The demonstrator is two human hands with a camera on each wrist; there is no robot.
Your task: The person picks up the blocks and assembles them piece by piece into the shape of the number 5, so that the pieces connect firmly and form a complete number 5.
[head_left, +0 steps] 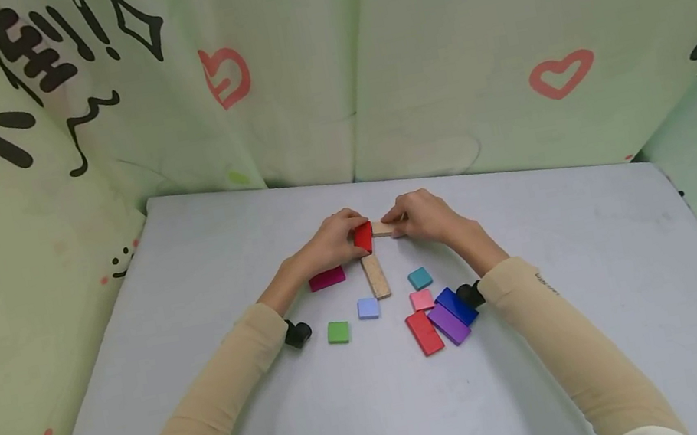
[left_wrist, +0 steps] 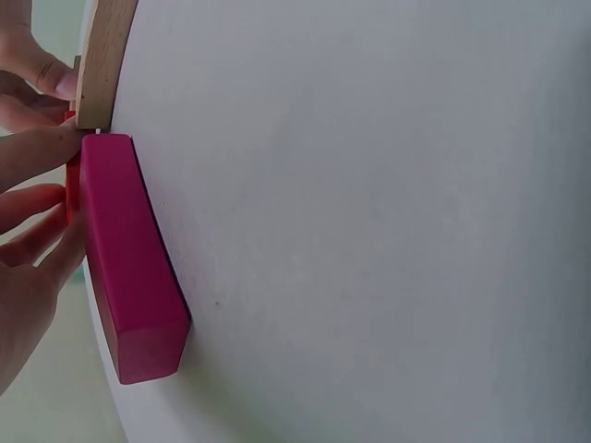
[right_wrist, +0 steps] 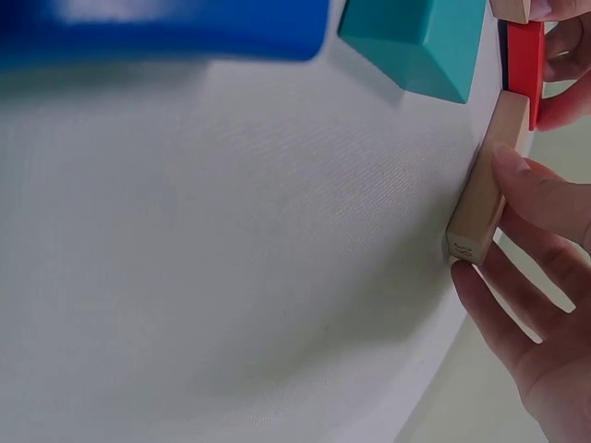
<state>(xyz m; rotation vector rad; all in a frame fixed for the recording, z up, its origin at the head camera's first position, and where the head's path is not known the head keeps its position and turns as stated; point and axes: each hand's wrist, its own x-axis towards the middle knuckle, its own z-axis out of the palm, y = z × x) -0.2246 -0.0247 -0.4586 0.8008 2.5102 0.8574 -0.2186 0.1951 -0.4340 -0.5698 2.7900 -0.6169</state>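
Note:
Toward the back of the table, my left hand pinches a red block between thumb and fingers. My right hand holds a plain wooden block lying sideways, its inner end against the red block. In the right wrist view, the thumb presses on this wooden block and the fingers lie behind it. A second plain wooden block extends toward me from the red block's near end. Below my left wrist lies a magenta block, large in the left wrist view.
In front of the hands are a teal block, a light blue block and a green block. Pink, red, purple and dark blue blocks cluster near my right wrist. A green printed curtain borders the table's back.

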